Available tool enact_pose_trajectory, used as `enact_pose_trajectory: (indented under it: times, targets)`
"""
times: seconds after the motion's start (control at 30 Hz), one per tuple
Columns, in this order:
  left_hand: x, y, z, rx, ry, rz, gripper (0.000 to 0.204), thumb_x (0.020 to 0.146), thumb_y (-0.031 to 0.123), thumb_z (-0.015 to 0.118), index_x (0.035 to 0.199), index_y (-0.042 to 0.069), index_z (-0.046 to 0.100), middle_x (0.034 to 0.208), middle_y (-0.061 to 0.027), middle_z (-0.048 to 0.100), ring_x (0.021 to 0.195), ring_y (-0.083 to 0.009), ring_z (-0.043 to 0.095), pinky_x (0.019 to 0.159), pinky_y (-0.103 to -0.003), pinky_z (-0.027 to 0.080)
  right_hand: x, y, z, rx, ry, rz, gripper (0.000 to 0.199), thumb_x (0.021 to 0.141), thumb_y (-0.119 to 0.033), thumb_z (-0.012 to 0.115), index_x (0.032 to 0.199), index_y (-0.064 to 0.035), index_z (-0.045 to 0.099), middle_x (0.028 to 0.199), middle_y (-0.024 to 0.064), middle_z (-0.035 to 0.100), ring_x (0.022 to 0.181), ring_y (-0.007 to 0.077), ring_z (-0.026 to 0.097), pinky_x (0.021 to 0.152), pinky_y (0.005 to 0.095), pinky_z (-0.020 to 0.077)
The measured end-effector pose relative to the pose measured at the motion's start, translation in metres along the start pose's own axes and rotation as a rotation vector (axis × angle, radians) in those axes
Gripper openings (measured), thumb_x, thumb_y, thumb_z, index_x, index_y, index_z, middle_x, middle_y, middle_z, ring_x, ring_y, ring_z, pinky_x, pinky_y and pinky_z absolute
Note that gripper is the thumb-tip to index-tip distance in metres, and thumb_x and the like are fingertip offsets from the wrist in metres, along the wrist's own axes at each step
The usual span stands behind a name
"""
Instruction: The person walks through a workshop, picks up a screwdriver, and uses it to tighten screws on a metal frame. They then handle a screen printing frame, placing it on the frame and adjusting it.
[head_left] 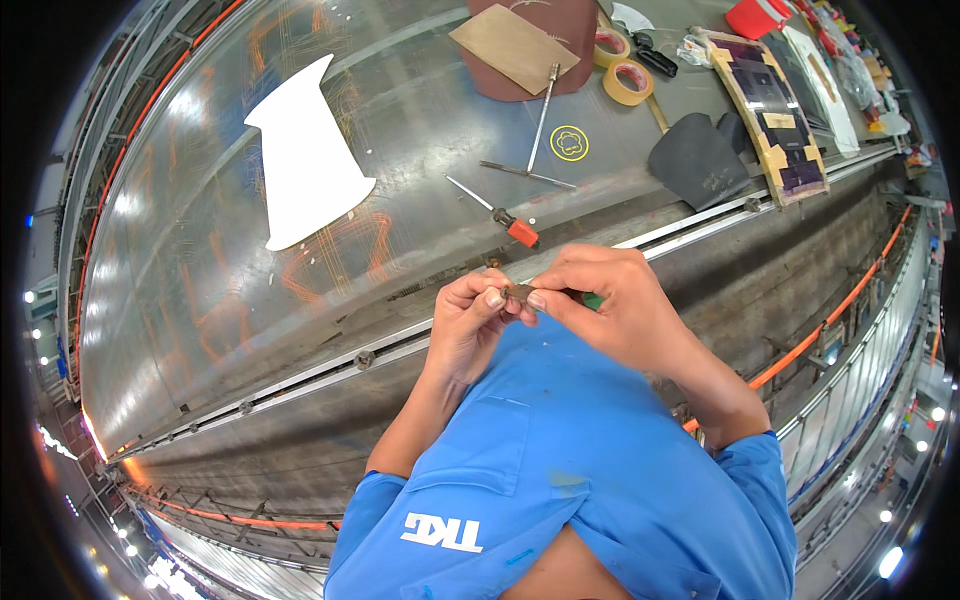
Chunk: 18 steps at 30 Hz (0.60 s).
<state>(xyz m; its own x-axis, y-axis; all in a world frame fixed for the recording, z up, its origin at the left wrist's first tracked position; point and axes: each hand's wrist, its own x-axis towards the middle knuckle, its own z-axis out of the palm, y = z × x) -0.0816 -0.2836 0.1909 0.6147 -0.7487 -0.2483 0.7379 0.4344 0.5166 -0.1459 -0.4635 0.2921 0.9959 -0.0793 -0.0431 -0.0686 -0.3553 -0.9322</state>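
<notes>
Close in front of my chest, both hands meet at a small dark, flat piece (520, 292) whose kind I cannot make out. My left hand (468, 318) pinches its left end between thumb and fingertips. From the other side, my right hand (615, 305) grips it with thumb and forefinger. A bit of something green (593, 300) shows under the right hand's fingers, mostly hidden. Just beyond the hands, a screwdriver (515, 228) with a red and black handle lies on the metal table (420, 130). Farther off is a T-handle wrench (538, 130), beside a round yellow flower-shaped outline (569, 143).
A white cut sheet (308, 160) lies on the left. Brown paper (512, 48) rests on a dark red sheet (490, 84). To the right are tape rolls (628, 82), a black sheet (698, 160), a taped panel (775, 120) and a red container (757, 17). A metal rail (300, 392) edges the table.
</notes>
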Motion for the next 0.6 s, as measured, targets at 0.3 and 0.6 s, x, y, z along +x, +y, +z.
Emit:
enact_pose_trajectory:
  times: [0.3, 0.6]
  targets:
    - [-0.002, -0.046, 0.046, 0.011, 0.008, -0.181, 0.024, 0.088, 0.027, 0.068, 0.083, 0.004, 0.063, 0.081, -0.0055, 0.060, 0.076, -0.0198, 0.065, 0.069, -0.035, 0.058, -0.056, 0.038, -0.037, 0.368, -0.010, 0.167, 0.012, 0.086, -0.010, 0.066, 0.090, -0.0002, 0.071, 0.077, 0.0039, 0.065, 0.076, 0.0124, 0.057, 0.070, 0.0272, 0.0449]
    - [0.010, -0.087, 0.095, 0.880, -0.079, 0.566, 0.014, 0.086, 0.016, 0.068, 0.095, 0.008, 0.063, 0.098, -0.0103, 0.068, 0.099, -0.0294, 0.063, 0.081, -0.039, 0.054, -0.126, 0.068, -0.067, 0.481, 0.182, 0.320, 0.019, 0.085, -0.016, 0.069, 0.091, 0.0016, 0.070, 0.076, 0.0014, 0.064, 0.072, 0.0061, 0.054, 0.066, 0.0239, 0.0445]
